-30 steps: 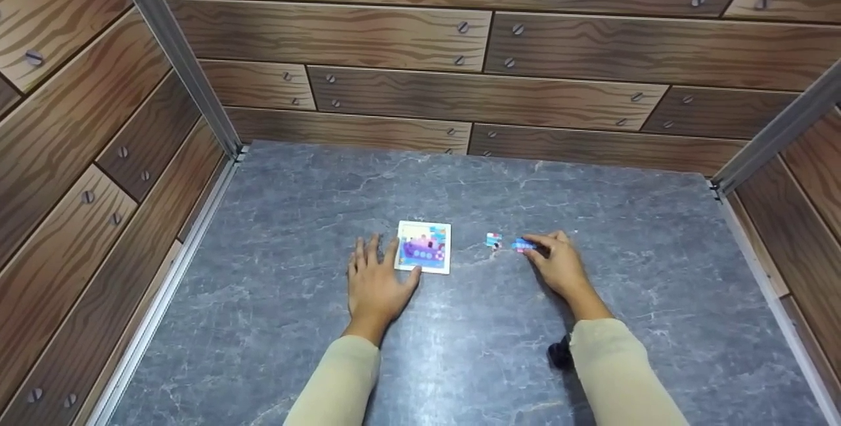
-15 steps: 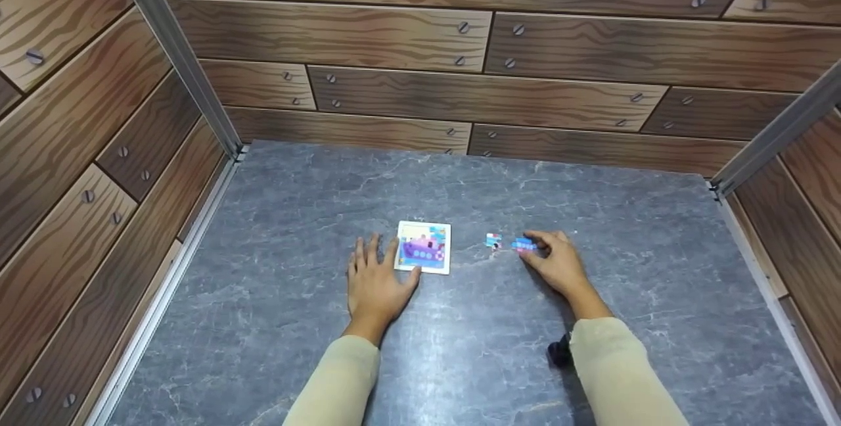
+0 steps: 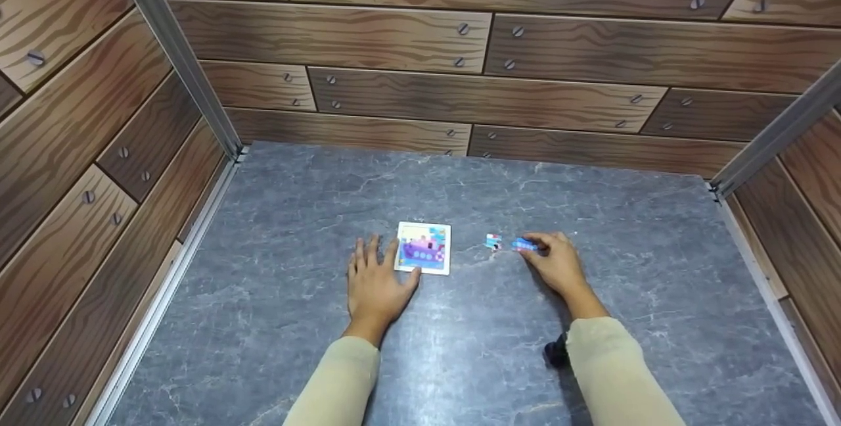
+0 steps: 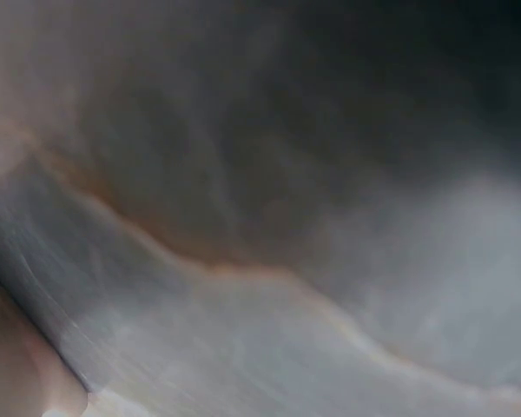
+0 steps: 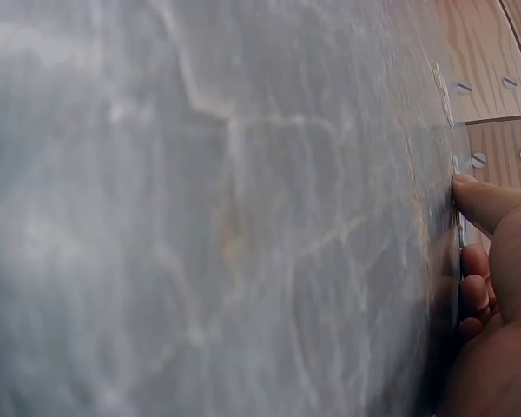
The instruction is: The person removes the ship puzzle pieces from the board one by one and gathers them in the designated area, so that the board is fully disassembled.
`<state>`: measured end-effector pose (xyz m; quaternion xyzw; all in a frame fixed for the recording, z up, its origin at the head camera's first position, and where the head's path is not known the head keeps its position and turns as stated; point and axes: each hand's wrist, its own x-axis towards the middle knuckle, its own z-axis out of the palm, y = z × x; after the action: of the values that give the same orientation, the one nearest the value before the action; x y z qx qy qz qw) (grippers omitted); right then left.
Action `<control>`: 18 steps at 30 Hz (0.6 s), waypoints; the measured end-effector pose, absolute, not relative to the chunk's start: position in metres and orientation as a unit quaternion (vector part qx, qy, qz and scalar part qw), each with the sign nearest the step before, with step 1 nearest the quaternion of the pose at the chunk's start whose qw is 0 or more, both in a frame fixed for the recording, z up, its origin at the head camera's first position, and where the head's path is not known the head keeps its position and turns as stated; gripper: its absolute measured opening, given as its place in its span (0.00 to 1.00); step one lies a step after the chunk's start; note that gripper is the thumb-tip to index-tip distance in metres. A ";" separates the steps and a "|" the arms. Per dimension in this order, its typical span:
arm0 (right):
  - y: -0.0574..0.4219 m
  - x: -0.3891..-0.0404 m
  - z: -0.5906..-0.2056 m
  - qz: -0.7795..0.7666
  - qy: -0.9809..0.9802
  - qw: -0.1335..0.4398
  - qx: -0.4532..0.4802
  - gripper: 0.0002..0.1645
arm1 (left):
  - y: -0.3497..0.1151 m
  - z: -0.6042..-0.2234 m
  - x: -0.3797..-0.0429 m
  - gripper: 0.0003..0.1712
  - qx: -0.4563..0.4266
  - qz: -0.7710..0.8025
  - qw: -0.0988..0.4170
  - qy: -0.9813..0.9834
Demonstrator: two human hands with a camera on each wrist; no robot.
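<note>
A square puzzle board [image 3: 424,270] with a white frame and a purple ship picture lies on the table, in the head view. My left hand [image 3: 378,288] rests flat at its left side, fingers spread, index finger and thumb at the frame. To the right, my right hand [image 3: 558,265] pinches a blue puzzle piece [image 3: 523,244] by its right end, between thumb and index finger. Just left of that piece lies a second puzzle piece [image 3: 493,242], light blue, white and red. In the right wrist view the thumb [image 5: 486,201] reaches down to the table; the held piece is hidden there.
The grey marbled table [image 3: 315,202] meets wood-patterned walls [image 3: 394,91] at the back and both sides, with metal posts at the corners. A black object [image 3: 556,352] is at the right sleeve's cuff. The left wrist view is mostly blurred table surface.
The right thumb and index finger have shifted slightly on the blue puzzle piece, so more of it shows. The left hand and the board have stayed in place.
</note>
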<state>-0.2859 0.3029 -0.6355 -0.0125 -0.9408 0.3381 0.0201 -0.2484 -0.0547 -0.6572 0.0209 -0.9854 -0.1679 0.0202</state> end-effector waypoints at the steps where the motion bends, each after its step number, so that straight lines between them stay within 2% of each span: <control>1: 0.303 -0.286 -0.636 0.339 -0.941 0.021 -0.012 0.24 | -0.055 -0.657 -0.248 0.49 0.021 -0.168 0.020 -0.985; 9: 0.305 -0.284 -0.634 0.365 -0.930 0.022 -0.026 0.26 | -0.054 -0.658 -0.250 0.50 0.017 -0.172 0.013 -0.985; 18: 0.315 -0.283 -0.628 0.530 -0.842 0.012 -0.097 0.31 | -0.054 -0.658 -0.249 0.49 0.019 -0.169 0.014 -0.985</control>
<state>-0.2830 0.3153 -0.6283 -0.0973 -0.8424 0.5299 0.0119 -0.2493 -0.0544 -0.6576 0.0195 -0.9854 -0.1687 0.0137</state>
